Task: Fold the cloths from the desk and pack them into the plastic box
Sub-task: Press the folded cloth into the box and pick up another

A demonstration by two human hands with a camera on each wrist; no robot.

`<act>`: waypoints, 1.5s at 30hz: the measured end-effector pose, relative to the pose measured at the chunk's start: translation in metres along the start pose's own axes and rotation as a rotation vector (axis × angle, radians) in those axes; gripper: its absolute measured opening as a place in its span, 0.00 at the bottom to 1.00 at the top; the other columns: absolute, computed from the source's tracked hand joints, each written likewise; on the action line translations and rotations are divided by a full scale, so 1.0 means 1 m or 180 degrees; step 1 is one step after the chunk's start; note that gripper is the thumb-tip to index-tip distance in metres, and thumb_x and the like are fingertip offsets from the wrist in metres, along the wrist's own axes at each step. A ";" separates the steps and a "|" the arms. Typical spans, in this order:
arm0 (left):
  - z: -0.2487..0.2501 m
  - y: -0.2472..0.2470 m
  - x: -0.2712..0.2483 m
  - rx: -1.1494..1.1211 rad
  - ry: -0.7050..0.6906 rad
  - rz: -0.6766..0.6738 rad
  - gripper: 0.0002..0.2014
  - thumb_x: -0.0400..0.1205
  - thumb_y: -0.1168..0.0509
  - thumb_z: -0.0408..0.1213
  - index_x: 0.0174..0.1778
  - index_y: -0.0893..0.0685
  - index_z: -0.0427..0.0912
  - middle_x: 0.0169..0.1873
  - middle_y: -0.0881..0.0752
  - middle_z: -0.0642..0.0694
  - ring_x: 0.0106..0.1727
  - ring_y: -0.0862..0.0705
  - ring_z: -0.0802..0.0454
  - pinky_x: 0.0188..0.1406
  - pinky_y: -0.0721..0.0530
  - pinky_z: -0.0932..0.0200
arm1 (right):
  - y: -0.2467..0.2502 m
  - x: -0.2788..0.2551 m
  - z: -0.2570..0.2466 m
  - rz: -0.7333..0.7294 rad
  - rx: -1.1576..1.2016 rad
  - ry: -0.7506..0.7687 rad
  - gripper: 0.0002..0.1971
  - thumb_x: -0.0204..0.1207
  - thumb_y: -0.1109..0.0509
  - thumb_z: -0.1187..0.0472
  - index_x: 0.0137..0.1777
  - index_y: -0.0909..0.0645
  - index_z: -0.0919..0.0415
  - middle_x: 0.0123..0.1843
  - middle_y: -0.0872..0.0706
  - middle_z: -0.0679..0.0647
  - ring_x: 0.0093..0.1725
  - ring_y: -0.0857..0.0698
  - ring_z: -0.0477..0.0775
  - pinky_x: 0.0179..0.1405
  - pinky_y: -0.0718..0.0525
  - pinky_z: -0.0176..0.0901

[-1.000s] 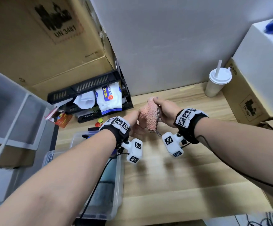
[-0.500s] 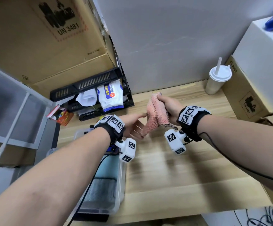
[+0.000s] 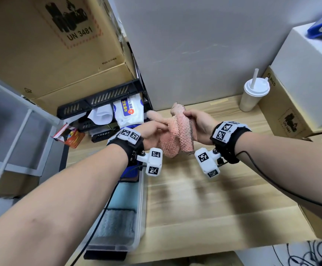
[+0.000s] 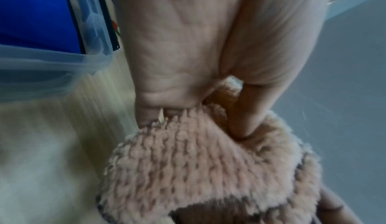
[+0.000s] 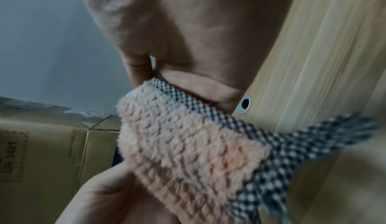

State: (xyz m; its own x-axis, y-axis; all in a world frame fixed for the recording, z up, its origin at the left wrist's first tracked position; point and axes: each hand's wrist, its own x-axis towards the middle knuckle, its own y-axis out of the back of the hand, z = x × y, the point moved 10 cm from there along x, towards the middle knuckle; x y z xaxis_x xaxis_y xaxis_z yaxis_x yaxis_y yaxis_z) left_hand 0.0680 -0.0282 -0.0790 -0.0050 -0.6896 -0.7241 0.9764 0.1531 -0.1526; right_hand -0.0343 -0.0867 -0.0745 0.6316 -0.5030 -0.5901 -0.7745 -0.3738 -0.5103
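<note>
Hands gripping pink cloth, above desk

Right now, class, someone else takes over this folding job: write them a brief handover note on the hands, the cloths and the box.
Left hand and right hand both grip the pink cloth in the air above the desk.
Plastic box sits at the desk's left edge, open, with folded cloths already inside.
Done: several cloths packed.
Left: finish folding the pink cloth and lay it in the box.

Grey partition wall behind a wooden desk, cardboard boxes stacked at left.
</note>
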 end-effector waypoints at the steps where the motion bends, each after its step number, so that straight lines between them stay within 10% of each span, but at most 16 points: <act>1: 0.000 0.007 0.002 0.0170 0.0006 0.0185 0.07 0.84 0.41 0.30 0.51 0.17 0.38 0.43 0.11 0.41 0.41 0.13 0.45 0.45 0.16 0.51 | 0.010 0.002 -0.003 0.0262 -0.0097 0.0088 0.15 0.85 0.43 0.55 0.62 0.20 0.62 0.48 0.13 0.58 0.44 0.14 0.55 0.45 0.16 0.46; 7: 0.009 0.076 0.001 -0.0018 -0.0202 0.1421 0.19 0.72 0.27 0.27 0.57 0.19 0.43 0.57 0.15 0.36 0.60 0.15 0.36 0.59 0.16 0.37 | 0.084 -0.011 -0.036 0.1701 -0.0891 0.0624 0.04 0.80 0.35 0.65 0.44 0.21 0.62 0.39 0.16 0.58 0.36 0.16 0.56 0.32 0.16 0.43; 15: 0.002 0.072 -0.015 -0.0056 0.0484 0.1185 0.12 0.78 0.37 0.34 0.57 0.23 0.39 0.44 0.16 0.37 0.41 0.15 0.38 0.59 0.17 0.35 | 0.075 -0.004 -0.046 0.1292 -0.0921 0.0655 0.06 0.79 0.31 0.64 0.52 0.24 0.59 0.44 0.17 0.58 0.39 0.16 0.53 0.33 0.16 0.41; 19: -0.001 0.071 -0.022 0.0023 0.0610 0.1240 0.16 0.73 0.43 0.29 0.57 0.28 0.36 0.45 0.18 0.35 0.35 0.15 0.38 0.36 0.12 0.44 | 0.079 -0.005 -0.048 0.1311 -0.0890 0.0667 0.10 0.78 0.28 0.65 0.55 0.25 0.60 0.43 0.14 0.57 0.38 0.14 0.53 0.30 0.15 0.40; 33: 0.037 0.101 -0.019 0.0411 -0.0687 0.1617 0.08 0.72 0.28 0.23 0.45 0.11 0.35 0.45 0.10 0.41 0.51 0.11 0.46 0.57 0.13 0.53 | 0.091 -0.011 -0.058 0.1492 -0.1484 0.0732 0.12 0.75 0.28 0.71 0.57 0.14 0.64 0.51 0.12 0.60 0.49 0.14 0.56 0.38 0.16 0.42; 40: 0.051 0.108 -0.031 0.1853 -0.0794 0.2414 0.12 0.68 0.20 0.31 0.47 0.08 0.43 0.42 0.09 0.45 0.45 0.13 0.51 0.49 0.15 0.61 | 0.097 -0.014 -0.066 0.1787 -0.2833 0.0679 0.18 0.65 0.21 0.67 0.56 0.13 0.63 0.49 0.10 0.58 0.52 0.11 0.58 0.59 0.13 0.51; 45: 0.057 0.096 -0.032 0.2200 -0.0948 0.2359 0.06 0.70 0.19 0.36 0.40 0.07 0.43 0.38 0.10 0.47 0.40 0.16 0.54 0.40 0.17 0.61 | 0.097 -0.019 -0.073 0.1890 -0.3283 0.0688 0.07 0.74 0.24 0.61 0.47 0.11 0.65 0.39 0.13 0.56 0.41 0.17 0.55 0.49 0.15 0.47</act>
State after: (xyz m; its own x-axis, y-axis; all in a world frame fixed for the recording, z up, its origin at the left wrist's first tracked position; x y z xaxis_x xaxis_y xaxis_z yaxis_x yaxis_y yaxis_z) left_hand 0.1739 -0.0320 -0.0321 0.6046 -0.7490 -0.2708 0.6249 0.2353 0.7444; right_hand -0.1241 -0.1702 -0.0671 0.2249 -0.8902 -0.3962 -0.6687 -0.4367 0.6017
